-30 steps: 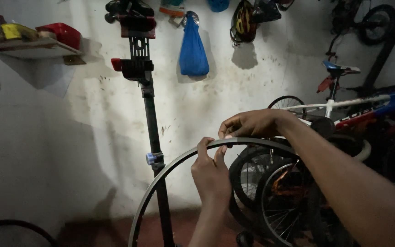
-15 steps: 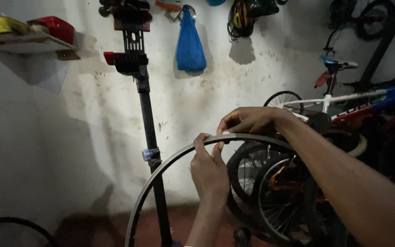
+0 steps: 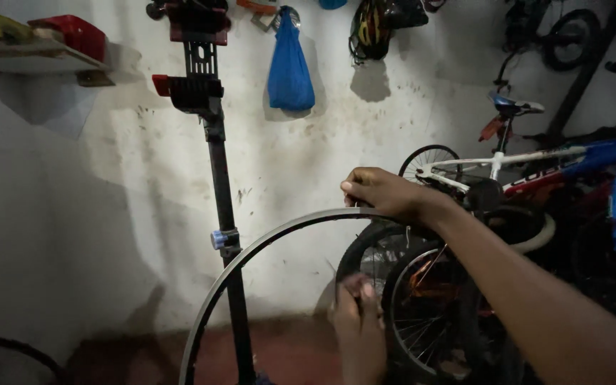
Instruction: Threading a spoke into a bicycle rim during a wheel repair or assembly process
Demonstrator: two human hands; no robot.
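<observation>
Dim workshop wall [image 3: 365, 128], repair stand [image 3: 217, 157] at 11 o'clock — I see right hand [image 3: 383, 192] pinching bare rim [image 3: 251, 253]; left hand [image 3: 358, 324] at 6 — grasp unclear.

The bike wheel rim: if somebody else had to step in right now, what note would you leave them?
Right hand: gripping the top of the silver rim, fingers curled over its edge, holding it upright.
Left hand: lower down inside the hoop, off the rim; too dark to tell if it holds anything.
Things: the rim stands in front of the black repair stand. Bicycles and spare wheels are on the right by the wall; a blue bag hangs above.
Done: the rim is bare, with no tyre or spokes showing.
Left: whatever goes on it is not on it yet.
</observation>
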